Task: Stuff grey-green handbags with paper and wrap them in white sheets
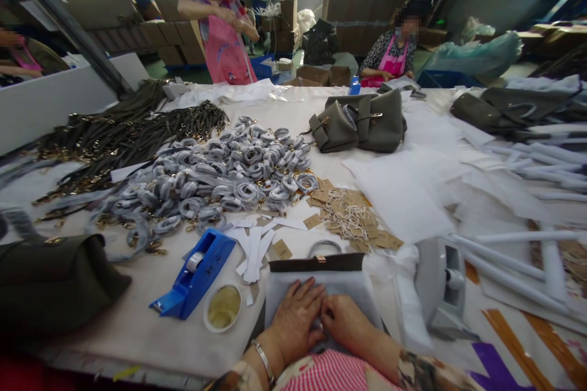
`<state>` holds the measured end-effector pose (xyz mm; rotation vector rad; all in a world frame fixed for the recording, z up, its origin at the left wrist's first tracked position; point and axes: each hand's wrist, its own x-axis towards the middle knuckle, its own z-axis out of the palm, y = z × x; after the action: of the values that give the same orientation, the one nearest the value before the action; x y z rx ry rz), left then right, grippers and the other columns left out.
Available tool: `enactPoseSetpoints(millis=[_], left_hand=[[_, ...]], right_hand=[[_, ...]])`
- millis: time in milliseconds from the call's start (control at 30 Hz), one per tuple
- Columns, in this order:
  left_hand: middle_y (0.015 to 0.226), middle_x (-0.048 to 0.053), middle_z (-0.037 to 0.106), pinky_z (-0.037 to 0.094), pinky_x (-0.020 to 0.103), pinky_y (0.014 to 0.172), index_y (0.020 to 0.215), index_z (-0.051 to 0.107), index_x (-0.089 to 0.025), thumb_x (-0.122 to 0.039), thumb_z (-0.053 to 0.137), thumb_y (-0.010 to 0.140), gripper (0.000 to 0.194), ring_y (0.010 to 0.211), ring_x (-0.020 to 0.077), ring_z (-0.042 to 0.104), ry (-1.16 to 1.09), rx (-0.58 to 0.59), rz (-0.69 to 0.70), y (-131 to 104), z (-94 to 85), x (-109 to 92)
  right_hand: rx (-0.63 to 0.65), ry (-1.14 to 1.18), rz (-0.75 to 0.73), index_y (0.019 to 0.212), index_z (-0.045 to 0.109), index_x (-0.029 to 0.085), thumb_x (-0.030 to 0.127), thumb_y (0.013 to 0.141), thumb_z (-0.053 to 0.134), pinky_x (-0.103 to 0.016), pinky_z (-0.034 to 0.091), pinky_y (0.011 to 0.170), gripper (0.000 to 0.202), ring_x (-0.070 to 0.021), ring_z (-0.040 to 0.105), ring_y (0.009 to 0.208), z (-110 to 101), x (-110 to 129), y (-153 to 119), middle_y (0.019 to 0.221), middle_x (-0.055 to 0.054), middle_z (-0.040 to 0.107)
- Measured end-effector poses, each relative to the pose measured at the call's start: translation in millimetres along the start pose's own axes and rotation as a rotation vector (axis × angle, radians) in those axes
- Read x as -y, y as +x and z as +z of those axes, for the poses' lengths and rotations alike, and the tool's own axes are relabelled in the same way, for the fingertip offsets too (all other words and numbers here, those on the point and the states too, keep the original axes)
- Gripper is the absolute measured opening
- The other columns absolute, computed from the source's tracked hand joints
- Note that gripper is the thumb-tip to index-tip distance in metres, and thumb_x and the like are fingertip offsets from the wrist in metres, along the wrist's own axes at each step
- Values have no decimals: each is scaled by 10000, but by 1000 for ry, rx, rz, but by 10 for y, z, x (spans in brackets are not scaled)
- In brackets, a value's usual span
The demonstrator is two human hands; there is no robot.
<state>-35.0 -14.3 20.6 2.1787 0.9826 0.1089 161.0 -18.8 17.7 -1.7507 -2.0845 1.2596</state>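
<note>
In front of me at the table's near edge lies a dark handbag (293, 265) with a pale sheet (280, 291) spread over it. My left hand (298, 311) rests flat on that sheet, fingers stretched out. Beside it, touching its fingertips, my right hand (343, 317) is curled with the fingers pressed together; what they hold, if anything, is hidden. A grey wrapped handle loop (325, 247) stands up behind the bag's dark edge, which carries a small metal clasp (320, 259).
Left of me are a blue tape dispenser (195, 275), a small cup (222, 308) and an olive bag (59, 281). Wrapped straps (238, 165) and brown tags (353, 217) lie ahead. A grey tape dispenser (440, 287) stands right. Two people work across the table, another far left.
</note>
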Motion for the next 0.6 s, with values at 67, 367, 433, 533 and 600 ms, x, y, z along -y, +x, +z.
enactPoseSetpoints(millis=[67, 367, 433, 533, 600], left_hand=[[1659, -5, 357, 149, 575, 1298, 1567, 340, -318, -625, 591, 934, 747, 1570, 281, 209, 0, -4, -1, -4, -7, -4], [1650, 44, 373, 161, 597, 1291, 1579, 331, -283, -699, 453, 971, 747, 1565, 302, 227, -18, -19, 15, -18, -31, -22], [1646, 44, 380, 166, 603, 1288, 1572, 345, -282, -706, 453, 967, 746, 1563, 306, 232, -22, -14, 11, -7, -37, -25], [1649, 47, 373, 161, 612, 1287, 1565, 360, -271, -674, 536, 945, 760, 1566, 310, 223, -25, 18, 3, 13, -66, -31], [1655, 56, 359, 148, 613, 1290, 1567, 357, -248, -604, 663, 887, 827, 1570, 317, 207, -25, 69, -15, 24, -106, -45]], right_hand=[[-20, 2, -33, 755, 705, 170, 86, 805, 559, -293, 429, 694, 175, -203, 657, 731, 32, -62, -40, 761, -68, 738], [6, 115, -291, 825, 717, 213, 154, 830, 605, -317, 499, 793, 126, -214, 662, 847, 41, -238, -221, 866, -55, 687], [16, 92, -238, 796, 706, 205, 124, 782, 616, -318, 495, 795, 122, -218, 664, 851, 43, -212, -193, 856, -54, 693], [27, 50, -187, 770, 685, 195, 106, 707, 629, -328, 490, 775, 122, -232, 656, 836, 66, -171, -145, 849, -56, 692], [44, 18, -163, 767, 674, 190, 124, 691, 632, -340, 491, 772, 109, -247, 649, 835, 86, -146, -124, 858, -67, 691]])
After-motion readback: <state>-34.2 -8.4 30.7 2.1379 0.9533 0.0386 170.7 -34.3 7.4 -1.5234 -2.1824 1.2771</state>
